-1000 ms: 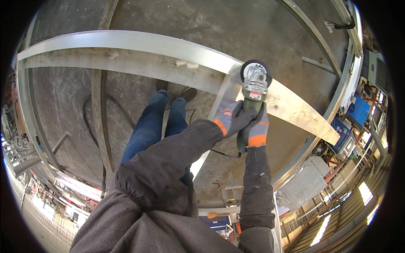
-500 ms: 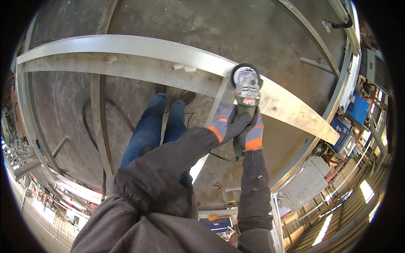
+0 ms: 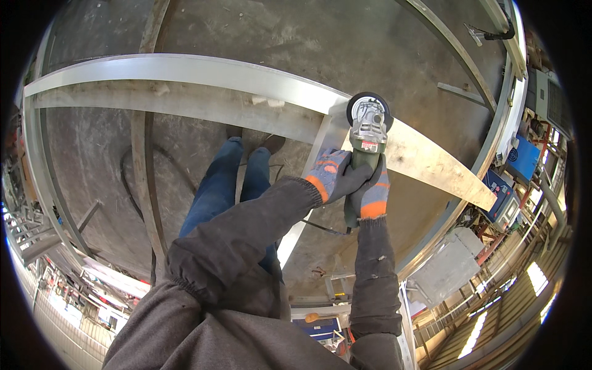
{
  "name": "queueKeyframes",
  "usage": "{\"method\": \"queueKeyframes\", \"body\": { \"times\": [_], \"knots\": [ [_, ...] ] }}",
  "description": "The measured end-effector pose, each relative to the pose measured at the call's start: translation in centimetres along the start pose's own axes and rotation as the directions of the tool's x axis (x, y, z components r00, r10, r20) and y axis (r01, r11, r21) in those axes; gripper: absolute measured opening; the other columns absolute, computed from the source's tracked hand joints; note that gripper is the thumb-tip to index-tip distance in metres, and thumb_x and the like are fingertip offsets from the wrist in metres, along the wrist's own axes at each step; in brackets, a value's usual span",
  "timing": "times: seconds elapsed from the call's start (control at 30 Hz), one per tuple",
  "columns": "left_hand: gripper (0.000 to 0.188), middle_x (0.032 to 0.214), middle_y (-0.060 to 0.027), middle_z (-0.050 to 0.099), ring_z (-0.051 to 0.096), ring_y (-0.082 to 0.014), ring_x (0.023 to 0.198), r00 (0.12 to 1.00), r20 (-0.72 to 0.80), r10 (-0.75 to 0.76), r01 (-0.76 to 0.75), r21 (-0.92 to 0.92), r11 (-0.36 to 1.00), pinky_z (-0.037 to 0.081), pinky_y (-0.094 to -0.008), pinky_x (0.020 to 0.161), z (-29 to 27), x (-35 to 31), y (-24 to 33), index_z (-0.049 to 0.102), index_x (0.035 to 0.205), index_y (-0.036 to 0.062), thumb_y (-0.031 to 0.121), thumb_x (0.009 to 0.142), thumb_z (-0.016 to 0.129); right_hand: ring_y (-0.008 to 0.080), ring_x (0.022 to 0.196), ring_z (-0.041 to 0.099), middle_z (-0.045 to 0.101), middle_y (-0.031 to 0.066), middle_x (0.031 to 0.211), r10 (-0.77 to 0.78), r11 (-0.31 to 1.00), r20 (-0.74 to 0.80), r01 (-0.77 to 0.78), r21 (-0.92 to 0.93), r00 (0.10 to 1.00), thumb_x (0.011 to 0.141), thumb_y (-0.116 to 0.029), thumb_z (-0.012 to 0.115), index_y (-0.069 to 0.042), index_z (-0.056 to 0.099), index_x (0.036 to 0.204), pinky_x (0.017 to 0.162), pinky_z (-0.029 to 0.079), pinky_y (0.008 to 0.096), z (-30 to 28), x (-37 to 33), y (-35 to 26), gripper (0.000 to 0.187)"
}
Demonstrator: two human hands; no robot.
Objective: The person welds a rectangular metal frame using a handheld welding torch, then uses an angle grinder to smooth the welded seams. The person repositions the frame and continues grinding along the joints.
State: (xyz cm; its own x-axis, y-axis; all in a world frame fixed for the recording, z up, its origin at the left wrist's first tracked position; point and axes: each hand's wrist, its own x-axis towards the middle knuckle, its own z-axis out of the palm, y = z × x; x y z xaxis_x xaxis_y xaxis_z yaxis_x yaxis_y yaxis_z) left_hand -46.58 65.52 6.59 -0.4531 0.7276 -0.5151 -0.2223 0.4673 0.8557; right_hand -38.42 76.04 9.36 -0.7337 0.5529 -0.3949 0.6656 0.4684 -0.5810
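Both my gloved hands grip an angle grinder [image 3: 369,132] with a dark green body and a silver head. My left hand [image 3: 331,174], in a grey and orange glove, is closed around the left side of the body. Wrapped round the rear of the handle from the right is my right hand [image 3: 372,192]. The grinder's round black-rimmed disc lies over a metal frame bar [image 3: 203,66], where its bright silver part meets a brownish, stained stretch [image 3: 431,154]. A crosspiece [image 3: 333,131] joins the bar just left of the disc. The disc hides the surface beneath it.
A dark cord [image 3: 324,229] trails from the grinder's rear. Grey beams [image 3: 143,160] cross under the frame. At the right stand a blue machine [image 3: 523,159] and a grey metal box [image 3: 445,265]. My legs [image 3: 216,185] are within the frame, above a grey floor [image 3: 80,154].
The grinder and both hands have shifted slightly to the right along the bar. Both hands keep their hold on it.
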Motion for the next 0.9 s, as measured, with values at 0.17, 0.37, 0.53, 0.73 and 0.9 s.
{"method": "queueKeyframes", "body": {
  "times": [0.17,0.37,0.53,0.73,0.9],
  "knots": [
    [0.049,0.103,-0.0201,0.069,0.063,-0.0332,0.097,0.999,0.022,-0.034,0.038,-0.178,0.983,0.048,-0.0404,0.088,-0.2,0.6,0.5,0.067,0.107,-0.0007,0.043,0.087,0.058,0.0279,0.1,0.064,0.065,0.0167,0.113,0.117,0.965,0.02,-0.118,0.236,0.993,0.087,-0.031,0.071,0.0,0.045,0.132,0.085,0.052,0.0389,-0.2,0.5,-0.9,0.06],
    [0.049,0.101,-0.0205,0.069,0.065,-0.0319,0.095,0.997,0.028,-0.073,0.077,-0.195,0.978,0.049,-0.0389,0.085,-0.4,0.5,0.9,0.068,0.105,-0.002,0.043,0.087,0.059,0.0248,0.095,0.064,0.066,0.0156,0.108,0.047,0.996,-0.033,-0.045,0.072,0.998,0.088,-0.027,0.069,0.0,0.048,0.128,0.081,0.052,0.0383,-0.5,0.3,-1.1,0.052],
    [0.049,0.098,-0.0202,0.069,0.065,-0.0304,0.093,0.993,0.067,-0.094,0.101,-0.11,0.989,0.05,-0.0384,0.084,-0.5,0.6,1.3,0.068,0.104,-0.0019,0.043,0.087,0.059,0.0241,0.095,0.062,0.064,0.015,0.11,0.137,0.99,-0.016,-0.137,-0.016,0.99,0.088,-0.026,0.069,-0.001,0.046,0.129,0.081,0.051,0.0385,-0.2,0.2,0.0,0.053],
    [0.05,0.097,-0.0202,0.069,0.066,-0.0289,0.093,0.994,0.077,-0.08,0.094,-0.198,0.976,0.051,-0.0371,0.082,-0.4,0.5,1.0,0.065,0.107,-0.0043,0.042,0.088,0.06,0.0291,0.101,0.062,0.062,0.0163,0.117,0.141,0.978,-0.066,-0.129,0.166,0.988,0.087,-0.03,0.07,0.0,0.041,0.135,0.086,0.05,0.0406,0.8,-0.3,0.7,0.063],
    [0.043,0.097,-0.0192,0.069,0.066,-0.024,0.093,0.998,0.036,-0.043,0.054,-0.376,0.925,0.052,-0.0357,0.079,-0.3,0.0,0.1,0.063,0.109,-0.0052,0.032,0.088,0.063,0.0303,0.097,0.065,0.065,0.018,0.104,0.016,0.997,-0.055,-0.012,0.08,0.998,0.08,-0.029,0.075,-0.001,0.046,0.125,0.082,0.051,0.0401,0.4,-0.3,-0.2,0.061]
  ]
}}
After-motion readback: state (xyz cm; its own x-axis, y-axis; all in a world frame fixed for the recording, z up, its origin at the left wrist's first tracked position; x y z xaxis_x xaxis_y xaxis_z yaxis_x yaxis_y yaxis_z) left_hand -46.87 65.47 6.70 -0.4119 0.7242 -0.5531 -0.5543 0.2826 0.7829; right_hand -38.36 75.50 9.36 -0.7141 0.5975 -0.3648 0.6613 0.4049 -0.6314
